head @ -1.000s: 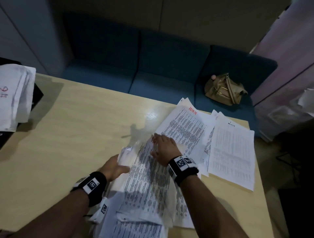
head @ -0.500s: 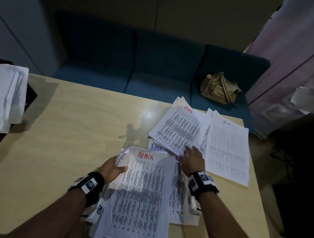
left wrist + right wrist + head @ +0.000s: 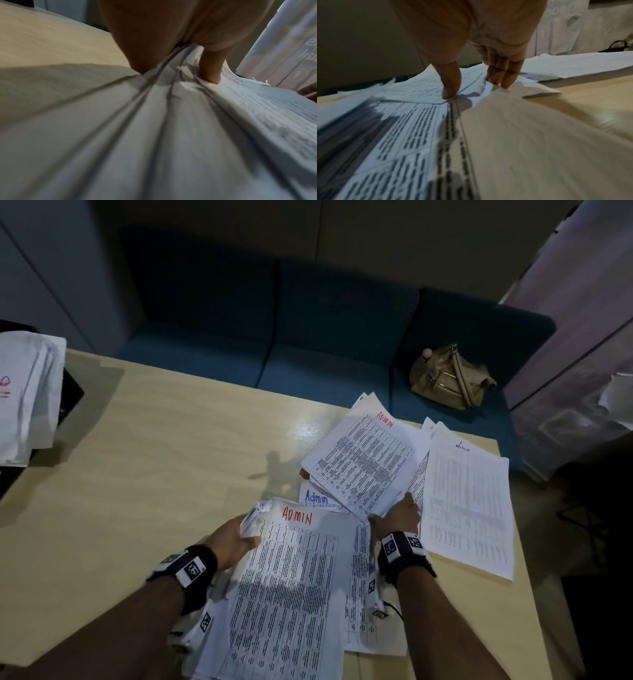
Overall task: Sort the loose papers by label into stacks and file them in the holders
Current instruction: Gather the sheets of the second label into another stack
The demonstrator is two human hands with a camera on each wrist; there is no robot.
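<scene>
My left hand [image 3: 236, 537] grips the left edge of a thick paper stack [image 3: 291, 594] whose top sheet is marked ADMIN in red. In the left wrist view the thumb [image 3: 211, 70] presses on that stack [image 3: 154, 135]. My right hand [image 3: 397, 515] is at the near corner of a second red-ADMIN pile [image 3: 366, 460]. In the right wrist view its thumb [image 3: 450, 92] sits on that pile [image 3: 423, 83] and the fingers [image 3: 503, 77] meet the lifted corner, pinching it. A blue "Admin" sheet [image 3: 317, 496] peeks out between the piles. A third pile [image 3: 466, 501] lies at the right.
The wooden table [image 3: 154, 474] has bare surface on its left and middle. More papers stand in a dark holder [image 3: 24, 395] at the far left edge. Beyond the table is a blue sofa [image 3: 325, 364] with a tan bag [image 3: 448, 376] on it.
My right hand left the top of the held stack, slid right and then forward to the far pile's near corner. The red ADMIN label on the held stack came into view.
</scene>
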